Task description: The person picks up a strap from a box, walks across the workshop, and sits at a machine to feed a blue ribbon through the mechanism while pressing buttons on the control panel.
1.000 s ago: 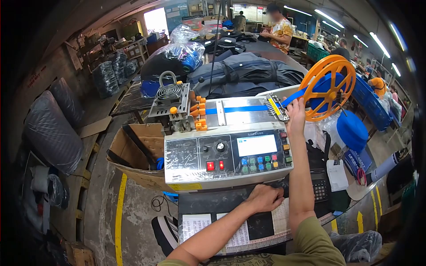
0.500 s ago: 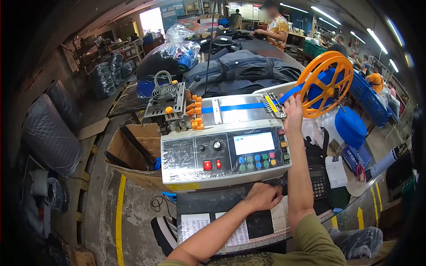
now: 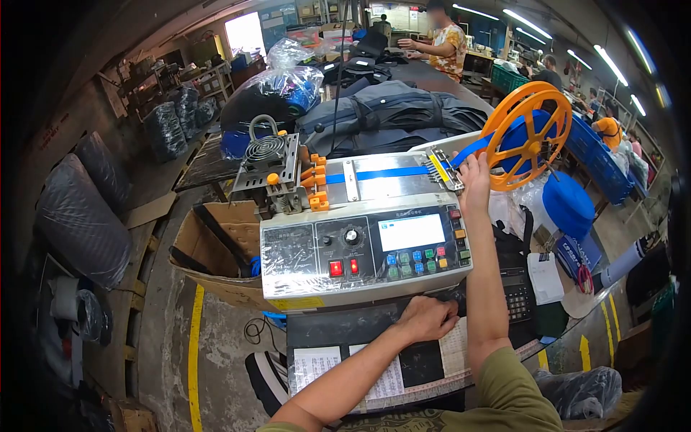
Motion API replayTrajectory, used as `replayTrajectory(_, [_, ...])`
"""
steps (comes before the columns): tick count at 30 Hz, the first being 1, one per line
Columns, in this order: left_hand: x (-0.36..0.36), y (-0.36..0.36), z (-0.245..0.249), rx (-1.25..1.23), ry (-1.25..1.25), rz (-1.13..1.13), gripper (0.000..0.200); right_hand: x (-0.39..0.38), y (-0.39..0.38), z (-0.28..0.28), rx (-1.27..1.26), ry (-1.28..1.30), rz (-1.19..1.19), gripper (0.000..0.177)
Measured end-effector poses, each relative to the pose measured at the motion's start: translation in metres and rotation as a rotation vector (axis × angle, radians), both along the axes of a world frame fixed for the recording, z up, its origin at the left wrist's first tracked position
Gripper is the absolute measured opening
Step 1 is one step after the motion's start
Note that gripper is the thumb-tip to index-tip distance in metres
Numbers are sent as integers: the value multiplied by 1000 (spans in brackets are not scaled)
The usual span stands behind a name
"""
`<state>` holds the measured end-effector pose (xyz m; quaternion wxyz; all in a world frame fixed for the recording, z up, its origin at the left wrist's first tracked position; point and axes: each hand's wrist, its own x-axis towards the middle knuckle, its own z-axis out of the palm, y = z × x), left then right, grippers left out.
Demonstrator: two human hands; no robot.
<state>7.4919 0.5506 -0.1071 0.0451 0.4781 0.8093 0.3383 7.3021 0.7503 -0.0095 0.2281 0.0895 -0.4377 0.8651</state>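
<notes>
Blue strap laid flat along the metal plate of the machine: from orange reel at right, through toothed guide, under crossbar, to orange guides at left; apparently so threaded for a straight, untwisted run. Right hand raised between toothed guide and reel, fingers partly bent at the strap, presumably for steadying the length off the reel; closed grip or mere touch, impossible to tell. Left hand low on the black table, palm down, fingers loosely curled, underside hidden, no held object visible; probably at rest, off the control panel. Note cardboard box beside the machine's left end, perhaps as a catch bin.
</notes>
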Motion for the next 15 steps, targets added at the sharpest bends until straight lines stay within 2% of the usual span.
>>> replayTrajectory(15, [1,0,3,-12,-10,5,22,0,0,1,37,-25,-31,88])
